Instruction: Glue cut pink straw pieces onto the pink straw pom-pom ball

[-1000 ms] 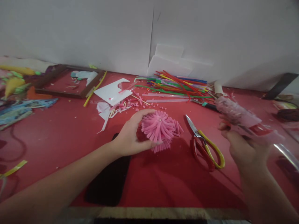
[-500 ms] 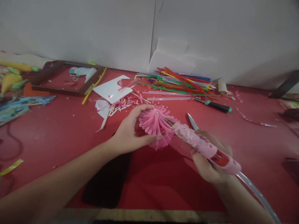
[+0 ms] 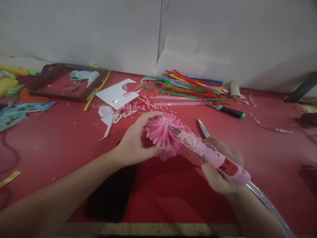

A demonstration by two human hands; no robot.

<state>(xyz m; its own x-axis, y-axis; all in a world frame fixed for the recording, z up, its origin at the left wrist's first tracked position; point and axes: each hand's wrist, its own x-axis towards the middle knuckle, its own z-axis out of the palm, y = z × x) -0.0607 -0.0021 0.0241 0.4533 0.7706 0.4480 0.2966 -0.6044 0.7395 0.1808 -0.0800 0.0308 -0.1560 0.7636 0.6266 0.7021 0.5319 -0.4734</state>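
Observation:
A round pink burst of fuzzy pipe-cleaner pieces (image 3: 160, 135) sits in my left hand (image 3: 138, 142), thumb and fingers curved around its edges. My right hand (image 3: 223, 165) is wrapped round a pink glue gun (image 3: 200, 148) crusted with dried glue. Its metal nozzle touches or nearly touches the centre of the pink burst. From the gun's back end a long clear glue stick (image 3: 267, 200) curves down over my right wrist. A pointed metal blade (image 3: 203, 128) lies just beyond my right fingers; its other end is hidden.
Behind lie a bundle of coloured pipe cleaners (image 3: 193, 85), a black-and-teal-handled cutter (image 3: 231, 112), a cardboard tube (image 3: 235, 90) and cut white card (image 3: 116, 96) among pink scraps. A brown frame (image 3: 56, 95) stands at the left. Below my left wrist is a dark phone-like slab (image 3: 111, 195).
The nozzle tip has moved slightly left and down, closer to the centre of the pink burst. My grip looks the same in both hands; the whole view has shifted a little.

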